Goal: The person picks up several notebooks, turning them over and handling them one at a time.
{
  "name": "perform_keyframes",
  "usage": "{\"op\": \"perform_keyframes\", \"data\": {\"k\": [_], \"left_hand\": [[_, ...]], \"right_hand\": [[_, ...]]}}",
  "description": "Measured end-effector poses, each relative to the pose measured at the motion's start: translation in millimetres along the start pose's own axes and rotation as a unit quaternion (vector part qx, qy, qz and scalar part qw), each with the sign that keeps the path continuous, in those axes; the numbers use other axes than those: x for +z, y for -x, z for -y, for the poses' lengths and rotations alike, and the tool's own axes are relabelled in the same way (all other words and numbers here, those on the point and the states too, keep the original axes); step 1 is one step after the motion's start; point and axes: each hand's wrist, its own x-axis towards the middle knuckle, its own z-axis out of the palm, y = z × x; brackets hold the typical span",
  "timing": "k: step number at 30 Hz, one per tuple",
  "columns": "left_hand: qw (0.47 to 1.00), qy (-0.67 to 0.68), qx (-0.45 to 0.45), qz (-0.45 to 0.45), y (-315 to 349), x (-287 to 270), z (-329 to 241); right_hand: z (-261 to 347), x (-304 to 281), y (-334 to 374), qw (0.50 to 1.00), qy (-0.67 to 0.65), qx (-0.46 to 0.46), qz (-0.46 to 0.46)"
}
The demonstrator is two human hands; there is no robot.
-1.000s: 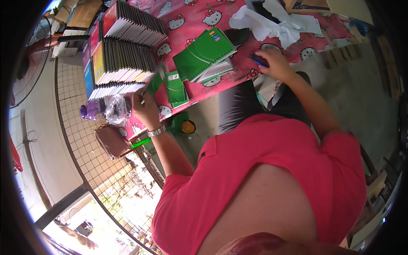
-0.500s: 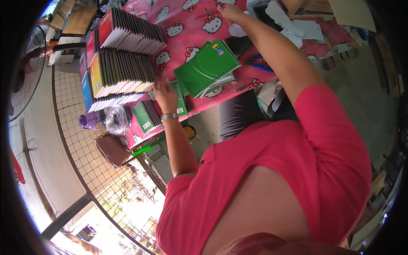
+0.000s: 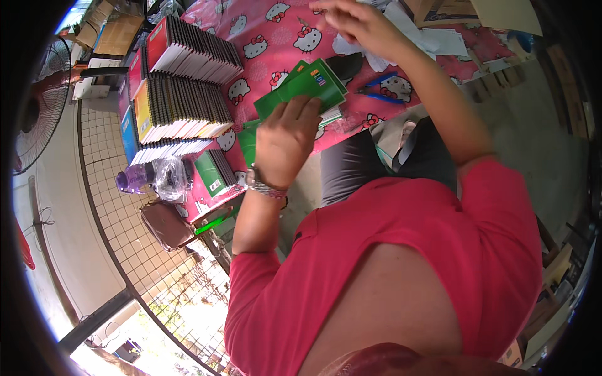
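A small pile of green notebooks lies at a slant on the table, punched holes showing along the top one's edge. My left hand rests over the near part of that pile, fingers stretched across the cover and thumb hidden. My right hand hovers farther off near the top of the view, fingers apart, with nothing visible in it. Blue-handled pliers lie right of the notebooks, beside a dark flat object. Another group of green spiral notebooks stands left of my left wrist.
Tall stacks of spiral notebooks with red, yellow and blue covers fill the table's left side. Beside them are a purple bottle, a clear plastic bag and a brown bag. White papers and cardboard lie far right.
My left hand has moved right, from beside the notebook stacks onto the green pile. My right hand has shifted slightly right and its fingers have spread. More of the pliers now shows.
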Motion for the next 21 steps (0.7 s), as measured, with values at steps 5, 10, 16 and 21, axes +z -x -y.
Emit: {"op": "perform_keyframes", "data": {"k": [5, 10, 16, 21], "left_hand": [[0.999, 0.052, -0.013, -0.011, -8.2, -27.2, 15.2], [0.998, -0.027, -0.029, -0.058, -21.7, -14.3, 7.1], [0.990, -0.065, -0.049, -0.118, -16.1, 2.4, 2.7], [0.988, -0.069, -0.058, -0.126, -14.9, 3.8, -0.2]], "right_hand": [[23.5, 1.9, 58.4, 0.977, 0.169, -0.108, 0.066], [25.8, 16.7, 57.5, 0.939, 0.204, -0.277, -0.004], [34.0, 25.8, 65.8, 0.946, 0.216, -0.240, -0.020], [34.1, 29.8, 72.9, 0.949, 0.210, -0.234, -0.026]]}}
